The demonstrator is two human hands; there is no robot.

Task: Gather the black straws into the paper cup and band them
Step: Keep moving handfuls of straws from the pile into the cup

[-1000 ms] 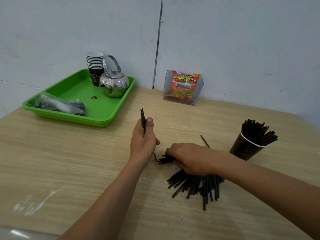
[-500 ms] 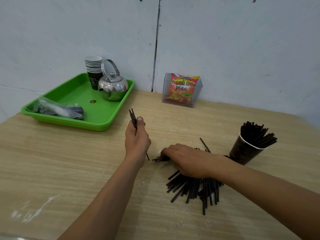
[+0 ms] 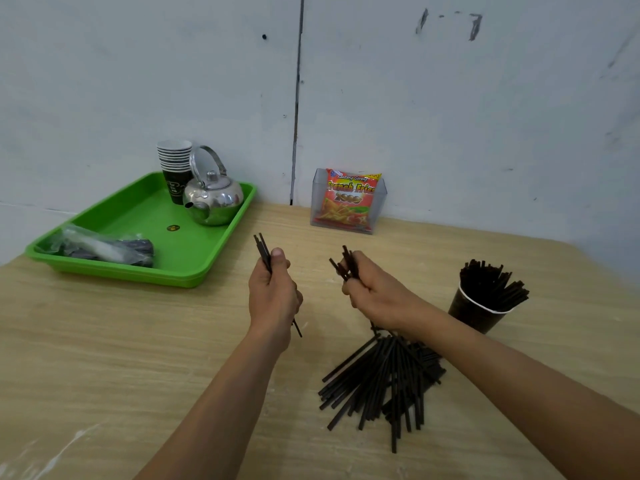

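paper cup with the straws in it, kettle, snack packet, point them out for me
paper cup (image 3: 472, 318), head view, on its dark side wall below the white rim
kettle (image 3: 215, 202), head view, on its shiny round body
snack packet (image 3: 349, 202), head view, on the middle of its printed front

A heap of black straws lies fanned out; left hand grips a few, right hand a bunch; the dark, white-rimmed paper cup bristles with more.
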